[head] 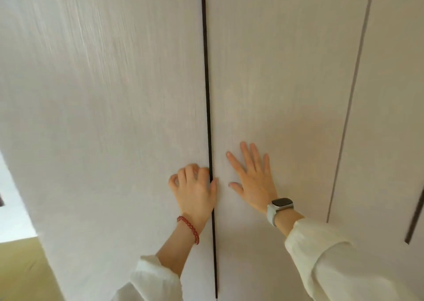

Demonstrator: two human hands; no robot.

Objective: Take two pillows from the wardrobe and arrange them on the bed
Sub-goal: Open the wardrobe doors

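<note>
1. The left hand [195, 186] curls its fingertips into the dark gap [207, 94], holding the left door [103, 117] edge.
2. The right hand [252, 177] lies flat and wide on the right door [286, 83].
3. The gap runs up and down.
4. The pillows are hidden, probably behind the doors.

The left hand [195, 186] curls its fingers at the dark gap [207, 94] between two shut wardrobe doors [103, 117], and the right hand [252, 177] lies flat on the right door.

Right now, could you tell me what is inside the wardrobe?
Nothing inside shows: both wardrobe doors are shut. The left hand curls at the dark seam; the right hand lies flat.
</note>
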